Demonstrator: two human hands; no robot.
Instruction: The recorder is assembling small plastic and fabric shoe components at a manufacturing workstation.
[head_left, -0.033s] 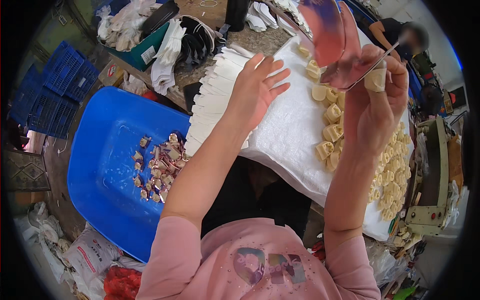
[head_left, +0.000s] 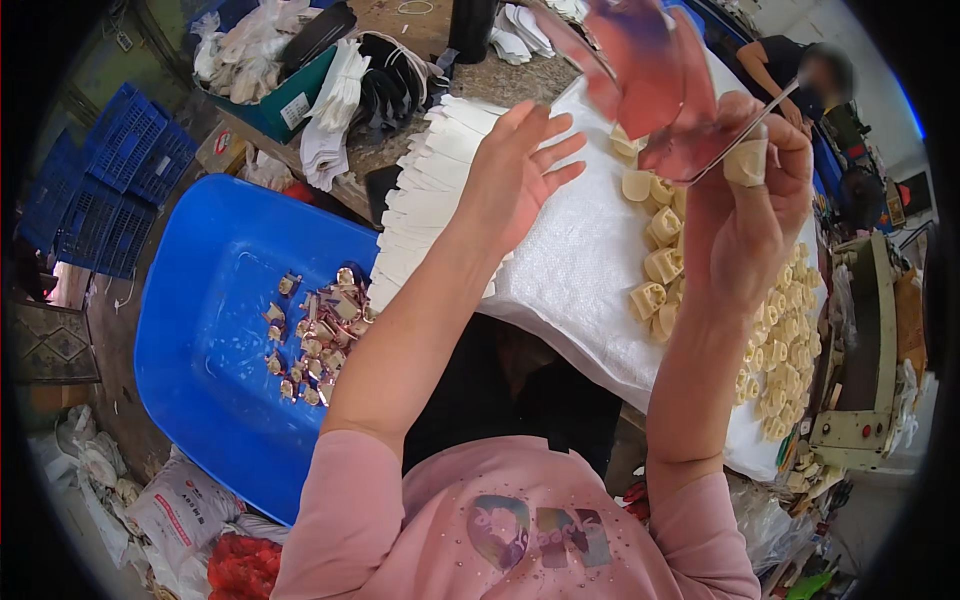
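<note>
My right hand (head_left: 752,225), raised on the right, pinches shiny pinkish foil-like strips (head_left: 668,95) that fan out up and to the left. A thin straight bright edge runs from the foil past my fingers. A cream cap-like piece (head_left: 746,163) sits at the thumb tip; whether it is worn or held I cannot tell. My left hand (head_left: 518,180) hovers, fingers spread and holding nothing, by a row of overlapping white strips (head_left: 425,205). Cream plastic pieces (head_left: 663,265) lie on a white woven sheet (head_left: 570,265) below my right hand.
On the left, a blue tub (head_left: 200,330) holds several shiny, foil-covered small pieces (head_left: 325,335). A green bin (head_left: 265,115) of bags and white gloves (head_left: 340,90) stand behind. Blue crates (head_left: 130,190) are at far left. Another person (head_left: 775,65) is at the far right.
The foil strips have swung slightly left and blurred. My left hand has shifted a little to the right; my right hand has barely moved.
</note>
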